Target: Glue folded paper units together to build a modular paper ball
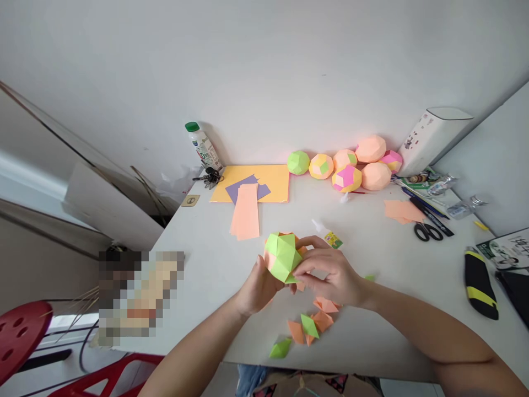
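A folded paper ball (282, 255) in green and peach is held up over the table between both hands. My left hand (259, 284) cups it from below and the left, thumb along its side. The fingers of my right hand (326, 270) are closed on its right edge, at a green paper flap near the bottom. Several folded peach paper pieces (324, 320) lie on the table below, with a green folded piece (309, 326) among them and another green piece (281, 348) nearer the edge. Just behind my right hand lies a small glue bottle (333, 239).
Several finished paper balls (347, 177) line the wall. Peach strips (248, 212) overlap a yellow sheet (275, 184) near keys (211, 176) and a green-capped bottle (205, 146). Black scissors (428, 231), peach paper (403, 211) and a white container (430, 138) are at right; a red chair (25, 342) stands left.
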Demonstrator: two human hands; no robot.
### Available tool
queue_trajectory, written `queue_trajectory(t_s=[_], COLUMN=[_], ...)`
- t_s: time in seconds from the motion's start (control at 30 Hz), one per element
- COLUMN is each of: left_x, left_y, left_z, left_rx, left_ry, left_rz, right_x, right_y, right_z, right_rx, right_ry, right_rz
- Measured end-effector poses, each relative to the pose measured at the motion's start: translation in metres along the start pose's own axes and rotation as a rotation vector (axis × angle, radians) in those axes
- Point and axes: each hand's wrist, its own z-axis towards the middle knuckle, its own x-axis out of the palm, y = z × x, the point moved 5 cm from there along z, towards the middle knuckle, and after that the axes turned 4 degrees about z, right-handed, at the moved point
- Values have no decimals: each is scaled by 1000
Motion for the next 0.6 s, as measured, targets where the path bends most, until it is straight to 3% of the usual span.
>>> queue_trajectory(t_s=[0.33,0.5,0.6], left_x=[-1,-9,-15], left_y=[8,10,8], left_z=[-1,-2,-1], left_rx=[-85,-92,-66], left_ry=[-64,-175,-216], left_rz=[-99,-251,-276], right_x=[-4,-1,-10], right_y=[-17,-14,-13], right_z=[-9,-7,-3], right_rx=[402,331,278], right_ry=[-15,107,98], right_rz=[232,253,250])
